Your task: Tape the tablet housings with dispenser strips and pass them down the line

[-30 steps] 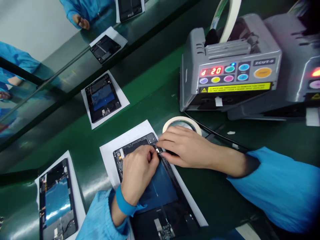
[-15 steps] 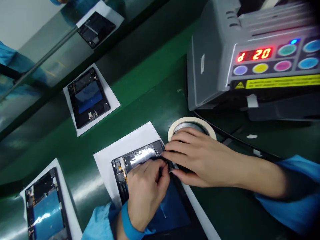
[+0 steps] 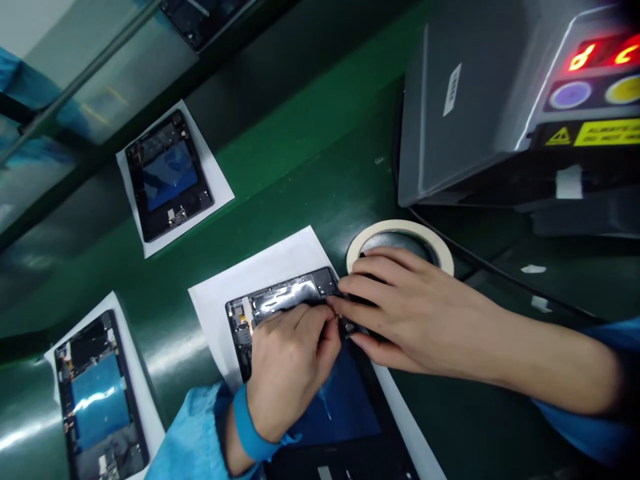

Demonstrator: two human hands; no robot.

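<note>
An opened tablet (image 3: 340, 407) with its inner parts showing lies on a white sheet (image 3: 210, 307) in the middle of the bench. Over its upper part is my left hand (image 3: 290, 373), fingers curled into a pinch near the right edge; what they hold, if anything, is hidden. My right hand (image 3: 405, 310) comes from the right with fingers stretched and apart, its fingertips at the tablet's upper right edge. A small shiny spot shows beside its thumb tip, too small to name. Just behind the right fingers lies a roll of cream tape (image 3: 425, 230).
A grey machine (image 3: 450, 113) with a lit red display stands at the upper right, its black cable (image 3: 490, 267) trailing along the bench. Two more opened tablets on white sheets lie at the left (image 3: 100, 400) and upper left (image 3: 170, 173). Another tablet (image 3: 200, 20) shows at the top edge.
The view has shifted, so the machine sits further right and partly out of frame. Both hands stay at the tablet's upper right edge; the right fingers look slightly more spread.
</note>
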